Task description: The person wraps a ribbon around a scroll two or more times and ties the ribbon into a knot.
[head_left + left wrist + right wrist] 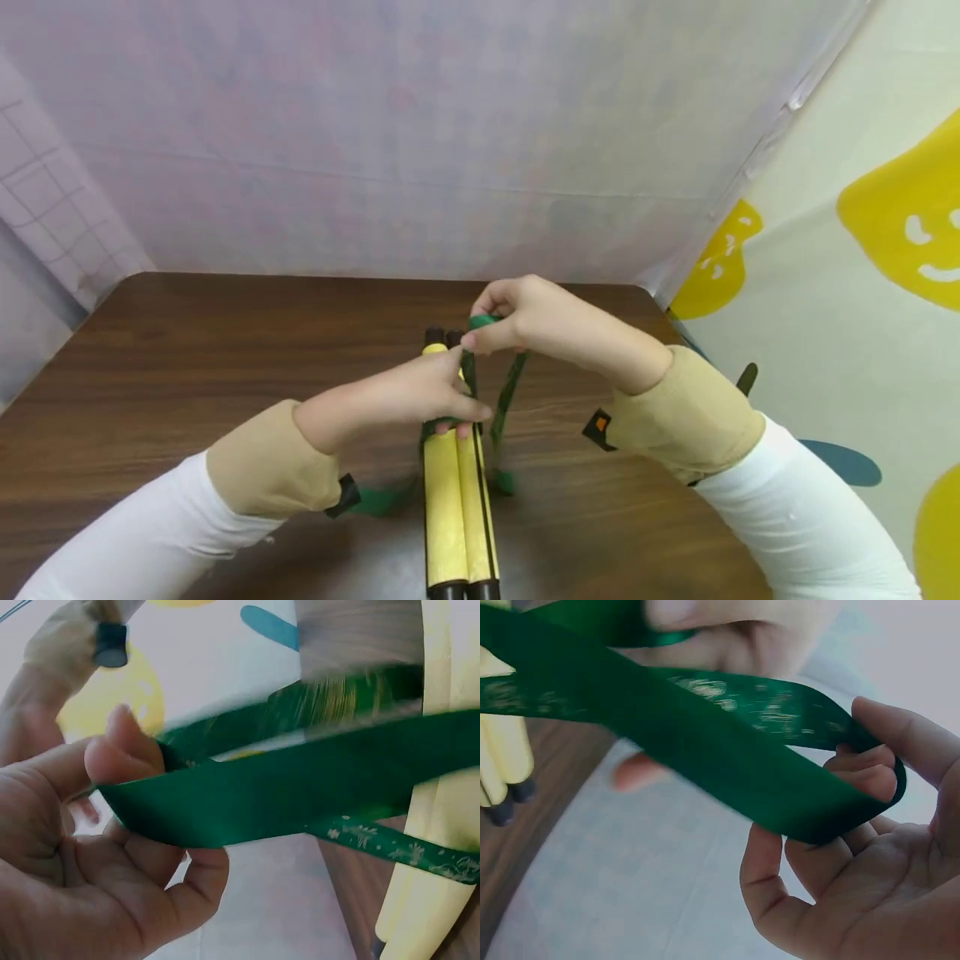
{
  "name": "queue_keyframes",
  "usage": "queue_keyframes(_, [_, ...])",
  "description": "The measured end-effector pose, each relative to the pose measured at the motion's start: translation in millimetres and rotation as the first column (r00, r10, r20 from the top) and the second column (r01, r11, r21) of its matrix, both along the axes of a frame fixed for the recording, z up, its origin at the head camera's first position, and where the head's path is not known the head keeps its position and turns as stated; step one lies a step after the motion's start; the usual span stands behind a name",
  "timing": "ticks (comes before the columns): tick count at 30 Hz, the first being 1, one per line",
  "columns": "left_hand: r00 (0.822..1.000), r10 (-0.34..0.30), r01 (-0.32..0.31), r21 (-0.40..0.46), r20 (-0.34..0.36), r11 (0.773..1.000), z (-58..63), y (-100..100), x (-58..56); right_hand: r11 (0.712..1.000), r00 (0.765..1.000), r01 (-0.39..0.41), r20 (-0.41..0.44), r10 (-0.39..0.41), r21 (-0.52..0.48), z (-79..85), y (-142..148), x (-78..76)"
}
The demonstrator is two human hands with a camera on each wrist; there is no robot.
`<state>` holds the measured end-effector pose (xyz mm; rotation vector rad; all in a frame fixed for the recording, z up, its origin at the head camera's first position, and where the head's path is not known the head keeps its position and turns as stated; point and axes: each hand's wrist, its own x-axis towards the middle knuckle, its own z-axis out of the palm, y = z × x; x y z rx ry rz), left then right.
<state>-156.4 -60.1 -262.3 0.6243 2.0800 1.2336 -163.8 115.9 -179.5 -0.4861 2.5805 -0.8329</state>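
Two yellow rolls point(442, 517) with dark end knobs lie side by side, pointing away from me. A green ribbon point(300, 784), with a pale printed pattern on one face, passes around their upper part. Over the rolls, my left hand point(423, 387) holds the ribbon between thumb and fingers. Just right of it and farther off, my right hand point(528, 312) grips a bent-over length of ribbon. In the right wrist view this ribbon loop point(727, 757) runs around the right fingertips point(870, 780). Ribbon also hangs down to the right of the rolls.
The dark wood-grain table point(225, 333) extends around the rolls to a pale hanging cloth point(390, 167) at the back. One green ribbon end point(378, 500) lies on the table left of the rolls. A cream cloth with yellow shapes point(907, 217) hangs at the right.
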Motion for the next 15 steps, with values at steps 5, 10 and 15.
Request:
queue_keyframes(5, [0.993,0.088,-0.084,0.058,-0.082,0.995,-7.6,3.9,-3.3,0.999,1.0,-0.016,-0.019,0.015,-0.03,9.3,-15.3,-3.4])
queue_keyframes(10, [0.986,0.165,-0.169,0.111,0.039,0.979,-16.0,2.0,-4.1,0.987,0.996,-0.086,-0.016,0.085,-0.137,12.0,-25.4,-7.0])
queue_keyframes(15, [0.97,0.213,-0.229,0.137,0.119,0.964,-32.0,4.4,-1.6,0.956,0.969,-0.24,-0.104,0.225,-0.166,13.5,-50.5,-11.1])
